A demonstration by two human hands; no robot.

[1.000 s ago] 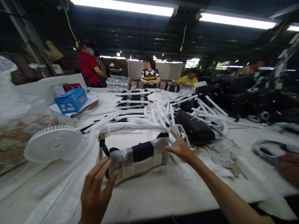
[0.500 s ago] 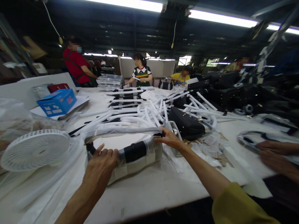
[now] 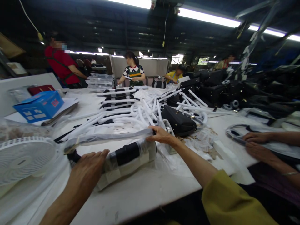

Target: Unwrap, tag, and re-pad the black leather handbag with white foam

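Observation:
On the near table lies a pale handbag (image 3: 124,172) with a black band across it, covered in clear plastic. Its long handle (image 3: 114,137) is wrapped in white and arches along the far side. My left hand (image 3: 86,170) lies over the bag's left part, fingers curled over the near edge. A dark end of the handle shows just beyond these fingers. At the right end of the handle, my right hand (image 3: 160,136) pinches the wrapped strap between thumb and fingers. My left fingertips are partly hidden behind the bag's edge.
A white fan (image 3: 25,161) stands left, near a blue box (image 3: 38,106). White foam tubes (image 3: 142,114) and a black bag (image 3: 178,120) lie beyond. At right, a co-worker's hands (image 3: 260,145) hold a wrapped ring-shaped piece. Several people work farther back.
The view has turned a little to the right, so everything sits further left. Both hands keep their places on the bag; my left fingers look flatter and closer together.

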